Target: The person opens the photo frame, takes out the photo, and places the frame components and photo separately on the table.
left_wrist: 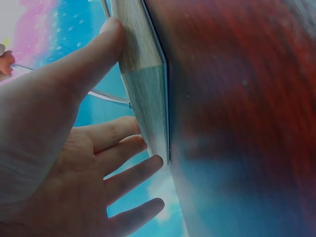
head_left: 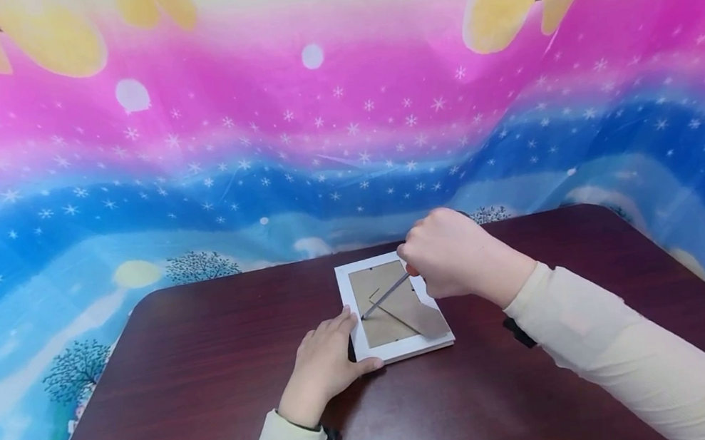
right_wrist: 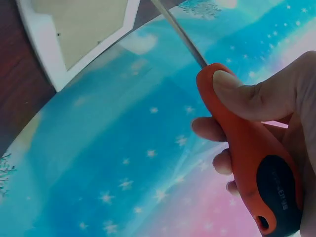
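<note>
Touching white frame (head_left: 405, 348) — orange screwdriver (right_wrist: 242, 138)

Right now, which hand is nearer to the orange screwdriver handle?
Right. The right hand is wrapped around the orange screwdriver handle; the left hand is apart from it, touching the white frame around its near left corner.

A snowflake-printed backdrop (head_left: 238, 110) behind the table (head_left: 200, 365) suggests a makeshift studio.
</note>
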The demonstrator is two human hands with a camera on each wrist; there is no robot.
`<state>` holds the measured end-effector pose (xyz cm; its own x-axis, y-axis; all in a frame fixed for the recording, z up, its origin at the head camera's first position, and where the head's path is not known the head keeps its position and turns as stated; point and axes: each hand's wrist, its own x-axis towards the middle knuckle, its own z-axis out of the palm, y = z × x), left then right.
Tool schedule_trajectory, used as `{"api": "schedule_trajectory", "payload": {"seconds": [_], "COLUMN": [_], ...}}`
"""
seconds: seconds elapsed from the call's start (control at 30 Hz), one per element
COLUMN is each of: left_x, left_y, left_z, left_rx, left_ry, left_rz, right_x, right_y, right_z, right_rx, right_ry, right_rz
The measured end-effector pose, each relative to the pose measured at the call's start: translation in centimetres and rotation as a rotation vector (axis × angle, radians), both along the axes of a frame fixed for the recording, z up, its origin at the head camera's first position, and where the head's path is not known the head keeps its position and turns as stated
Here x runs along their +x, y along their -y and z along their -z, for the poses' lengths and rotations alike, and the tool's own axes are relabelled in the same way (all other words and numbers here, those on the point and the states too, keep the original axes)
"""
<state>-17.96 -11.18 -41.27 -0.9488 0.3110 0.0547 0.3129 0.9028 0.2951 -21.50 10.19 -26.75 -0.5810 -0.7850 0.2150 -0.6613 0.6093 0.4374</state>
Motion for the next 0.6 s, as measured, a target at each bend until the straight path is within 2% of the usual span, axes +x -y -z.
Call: {"api": "schedule_trajectory", "payload": {"seconds": [0.37,0.5,0.6], "left_x": [0.1,0.1,0.1], "left_y": [0.0,0.0,0.0], "left_z": [0.3,0.3,0.2], "left_rx": [0.004,0.008,0.005], "left_ry": [0.013,0.024,0.021], "left_rz": [0.0,-0.004,0.001], "right_x": [-3.1,-3.6,-3.4], "right_y": [-4.1,-4.7,-4.4], "right_z": [2.5,3.1,2.9], "right_rx": [-0.19,-0.223,-0.207], "right_ry": [0.316,0.333,0.261], "right_rz": [0.111,0.114,0.066]}}
